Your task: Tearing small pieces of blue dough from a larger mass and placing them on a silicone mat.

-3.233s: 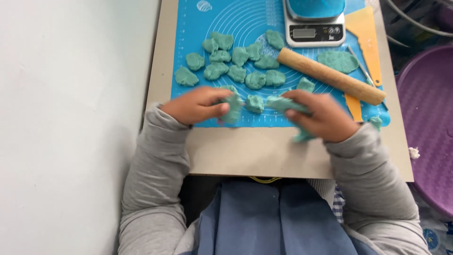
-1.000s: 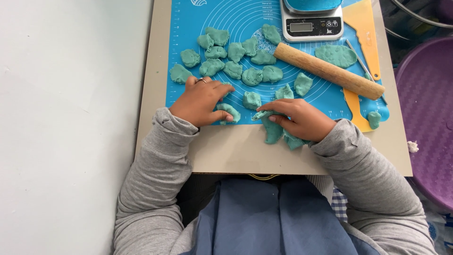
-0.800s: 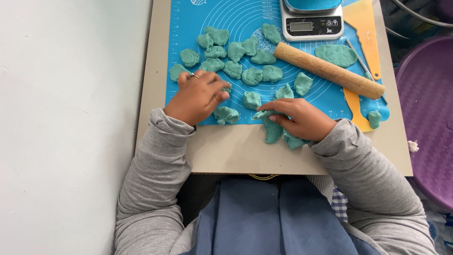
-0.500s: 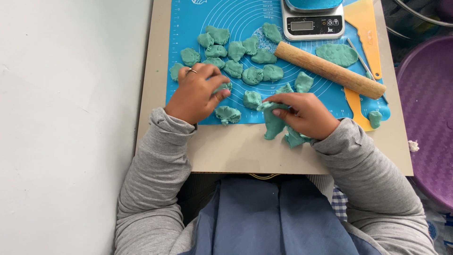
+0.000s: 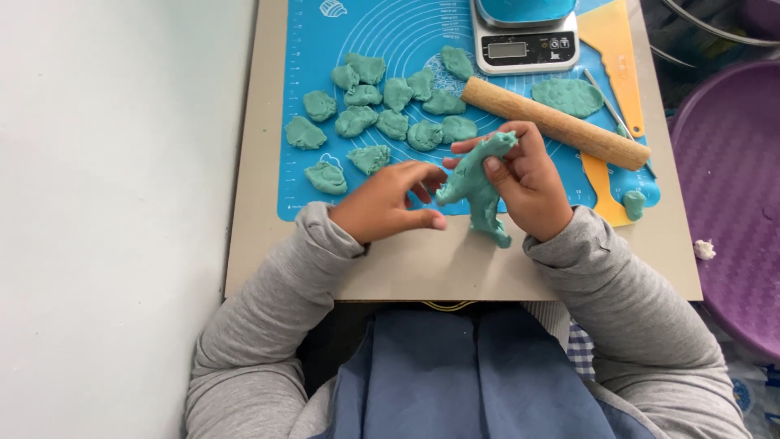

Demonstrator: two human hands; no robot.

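Now the right hand (image 5: 528,183) has lifted a long, ragged strip of teal dough (image 5: 478,191) off the blue silicone mat (image 5: 504,106), where half a second ago the same strip lay pressed under both hands near the mat's lower edge. Its fingers are closed around the strip's upper end, so the dough hangs slanted, its lower tip near the tan board (image 5: 422,260) below the mat. The left hand (image 5: 388,202) has pulled away from the small pieces it was touching a moment earlier and sits just beside the strip, fingers loosely curled and partly spread, thumb and forefinger pointing toward the dough; it seems to grip nothing, and its fingertips are near or just touching the strip's lower left edge. By the look of it, the work has shifted from pressing dough flat to pulling or pinching a piece off the raised strip. About a dozen torn dough lumps (image 5: 390,110) lie in loose rows on the mat's left half, much as before. A wooden rolling pin (image 5: 556,122) rests slantwise just beyond the right hand, with a flat dough disc (image 5: 567,96) behind it, a kitchen scale (image 5: 524,41) at the top edge, a yellow scraper (image 5: 613,57) at the right, and a purple tub (image 5: 731,195) beside the board.
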